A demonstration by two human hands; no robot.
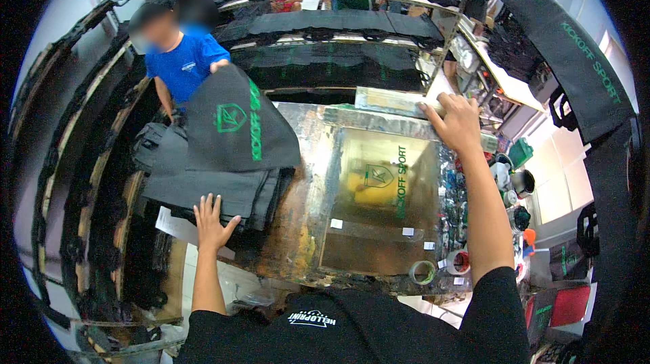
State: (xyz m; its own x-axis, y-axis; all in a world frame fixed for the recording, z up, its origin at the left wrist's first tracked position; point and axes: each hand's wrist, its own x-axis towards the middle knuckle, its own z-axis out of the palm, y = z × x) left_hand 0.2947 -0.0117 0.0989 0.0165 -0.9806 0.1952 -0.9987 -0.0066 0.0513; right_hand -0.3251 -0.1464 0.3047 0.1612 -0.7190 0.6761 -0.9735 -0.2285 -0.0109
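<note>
My left hand (214, 224) lies flat with its fingers spread on the near edge of a stack of black fabric bags (196, 187). My right hand (458, 122) closes over the right end of a pale, wooden-looking squeegee (389, 101) at the far end of a printing screen (379, 245). The screen carries a green shield emblem and lettering and rests on a stained worktable (298, 130). Above the stack, a co-worker in a blue shirt (181, 63) holds up a black bag (233, 117) with a matching green print.
Racks of black bags (325, 26) curve around the left and far sides. To the right stand paint pots (523, 183), a green container (520, 153) and tape rolls (422, 272). A printed black bag (575, 59) hangs at the upper right.
</note>
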